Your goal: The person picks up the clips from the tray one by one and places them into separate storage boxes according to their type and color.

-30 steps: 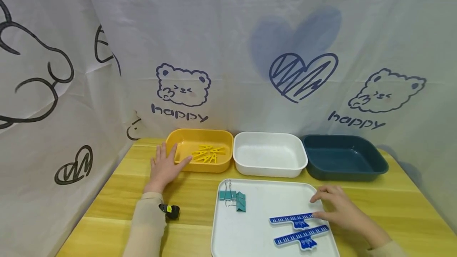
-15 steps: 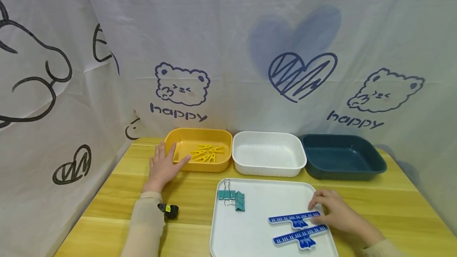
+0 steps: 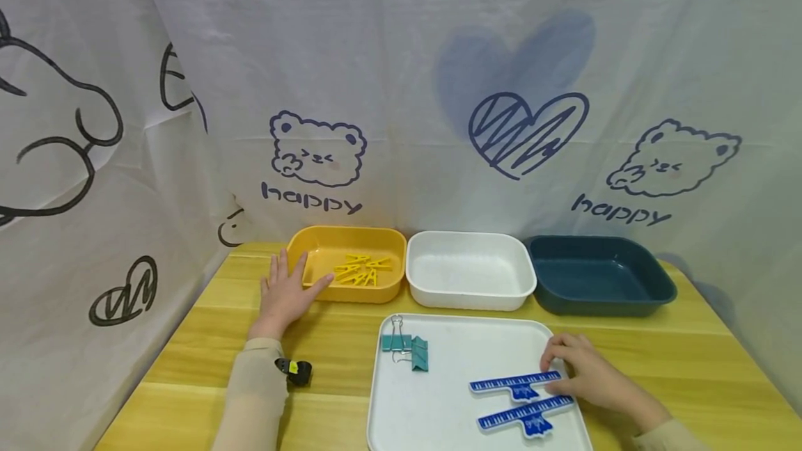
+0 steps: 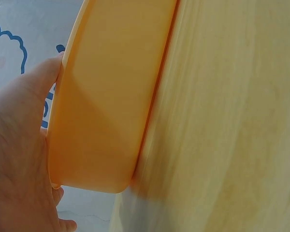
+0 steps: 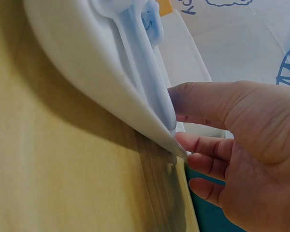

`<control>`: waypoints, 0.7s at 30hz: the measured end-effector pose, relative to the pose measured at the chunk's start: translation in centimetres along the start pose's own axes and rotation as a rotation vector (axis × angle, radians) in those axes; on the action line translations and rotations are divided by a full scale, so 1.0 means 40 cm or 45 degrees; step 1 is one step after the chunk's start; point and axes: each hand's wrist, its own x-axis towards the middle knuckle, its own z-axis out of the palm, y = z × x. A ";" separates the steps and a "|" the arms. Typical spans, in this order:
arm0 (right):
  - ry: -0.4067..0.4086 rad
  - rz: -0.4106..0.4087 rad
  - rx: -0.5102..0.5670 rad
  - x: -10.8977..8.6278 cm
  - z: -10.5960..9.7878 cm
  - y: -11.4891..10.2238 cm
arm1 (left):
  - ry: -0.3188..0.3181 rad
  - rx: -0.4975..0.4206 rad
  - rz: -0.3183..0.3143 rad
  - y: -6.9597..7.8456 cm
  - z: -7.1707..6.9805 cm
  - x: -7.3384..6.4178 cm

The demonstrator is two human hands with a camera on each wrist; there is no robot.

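My left hand rests at the near left corner of the yellow bin, fingers fairly straight and thumb on the front rim. Several yellow clothespins lie in that bin. At the tray's right edge, my right hand pinches the right end of the upper blue sheet-music clip between thumb and fingers. In the right wrist view the thumb touches that clip's end. A second blue sheet-music clip lies just below it. Both sit on the white tray.
Two teal binder clips lie at the tray's upper left. Behind the tray stand a white bin and a dark teal bin, in a row with the yellow one. A black strap is by the left wrist. A printed cloth hangs behind.
My right hand's fingers have come down and closed around the end of the upper blue sheet-music clip. The left hand stays on the yellow bin. The clips have not visibly moved on the tray.
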 end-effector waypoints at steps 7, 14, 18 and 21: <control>-0.013 0.016 0.019 -0.001 0.000 -0.002 | -0.013 0.000 -0.009 -0.001 -0.001 0.001; -0.014 -0.008 0.027 -0.001 -0.002 0.002 | 0.001 0.011 -0.004 0.000 -0.001 0.001; 0.015 -0.064 0.019 -0.002 -0.004 0.006 | 0.001 0.003 -0.001 0.001 -0.001 0.000; 0.044 -0.088 0.019 -0.003 -0.007 0.007 | 0.000 -0.002 -0.002 0.001 -0.001 0.000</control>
